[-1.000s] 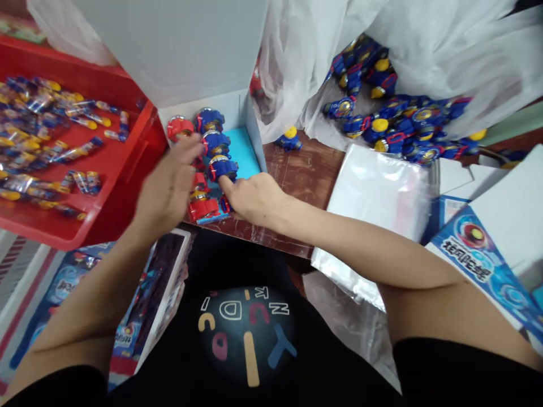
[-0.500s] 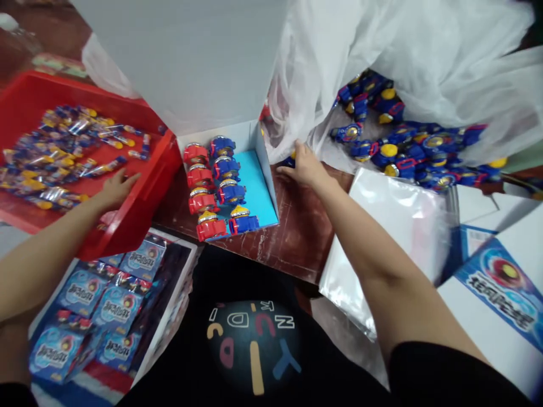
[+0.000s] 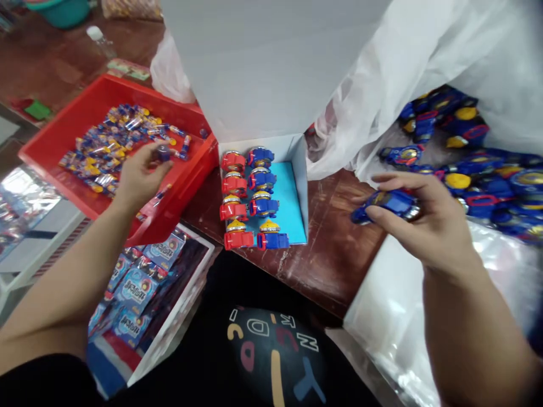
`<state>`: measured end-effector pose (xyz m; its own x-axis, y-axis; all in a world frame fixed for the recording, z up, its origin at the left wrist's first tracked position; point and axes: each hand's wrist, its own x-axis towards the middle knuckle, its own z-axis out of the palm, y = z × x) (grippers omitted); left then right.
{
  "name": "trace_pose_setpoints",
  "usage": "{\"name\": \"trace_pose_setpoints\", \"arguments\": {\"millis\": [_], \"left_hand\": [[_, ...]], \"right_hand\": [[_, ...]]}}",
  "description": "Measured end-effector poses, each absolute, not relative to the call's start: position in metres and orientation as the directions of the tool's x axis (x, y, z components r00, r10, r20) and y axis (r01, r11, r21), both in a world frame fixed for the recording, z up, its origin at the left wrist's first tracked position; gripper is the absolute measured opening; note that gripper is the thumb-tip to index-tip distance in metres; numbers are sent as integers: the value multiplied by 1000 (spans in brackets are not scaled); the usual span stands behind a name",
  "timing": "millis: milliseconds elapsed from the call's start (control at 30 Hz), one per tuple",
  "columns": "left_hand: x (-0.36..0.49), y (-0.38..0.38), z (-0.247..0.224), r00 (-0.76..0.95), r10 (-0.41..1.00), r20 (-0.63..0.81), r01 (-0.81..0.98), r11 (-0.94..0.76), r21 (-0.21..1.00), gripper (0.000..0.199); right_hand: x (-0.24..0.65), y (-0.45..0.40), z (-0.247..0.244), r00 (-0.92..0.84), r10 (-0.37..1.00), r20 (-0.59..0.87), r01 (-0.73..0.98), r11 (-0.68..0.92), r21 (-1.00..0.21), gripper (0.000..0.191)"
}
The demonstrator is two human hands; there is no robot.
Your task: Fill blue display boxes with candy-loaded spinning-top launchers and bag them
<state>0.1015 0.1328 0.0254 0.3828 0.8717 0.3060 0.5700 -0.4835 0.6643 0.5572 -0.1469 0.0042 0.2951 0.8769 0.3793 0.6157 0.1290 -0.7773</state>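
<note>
My right hand [image 3: 436, 223] grips a blue toy watch [image 3: 388, 204] above the brown tabletop, fingers and thumb closed round its sides. Over the red bin [image 3: 199, 169], my left hand [image 3: 142, 175] pinches a small dark, rounded piece [image 3: 163, 152] whose kind is unclear. Inside the bin lies a heap of small wrapped candy tubes [image 3: 114, 144]. Between my hands stands a white display box [image 3: 300, 186] with a blue floor. It holds a column of red toy watches [image 3: 235, 210] and, beside it, a column of blue toy watches [image 3: 263, 204].
More blue toy watches [image 3: 483, 175] lie in a white plastic bag [image 3: 365, 107] at right. Clear plastic sleeves [image 3: 399, 311] are stacked near the table's front edge. A carton [image 3: 193, 265] of packaged blue boxes [image 3: 136, 288] sits low at left. A capped bottle [image 3: 97, 37] stands at the back.
My right hand has moved right and lifted a blue watch from beside the box. My left hand has risen from the bin's near side with the dark piece. The view has shifted left.
</note>
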Motion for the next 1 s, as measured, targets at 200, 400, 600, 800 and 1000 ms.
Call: {"name": "trace_pose_setpoints", "arguments": {"millis": [200,400,600,800,1000], "left_hand": [[196,0,59,357,899,253,-210,-186,960,38],[231,-55,38,684,724,-85,-234,329,915,40],[232,-54,39,701,668,-248,-190,511,839,40],[230,-60,42,820,562,-113,-115,355,928,31],[233,-62,44,669,583,461,39,-648,761,32]], "right_hand": [[478,-131,46,191,810,554,237,509,-827,53],[430,-122,16,142,911,387,335,324,-885,73],[436,-135,-10,349,846,403,323,295,-899,70],[436,-148,-18,310,888,340,481,162,-862,65],[418,-158,-7,483,829,280,430,53,-901,52]]}}
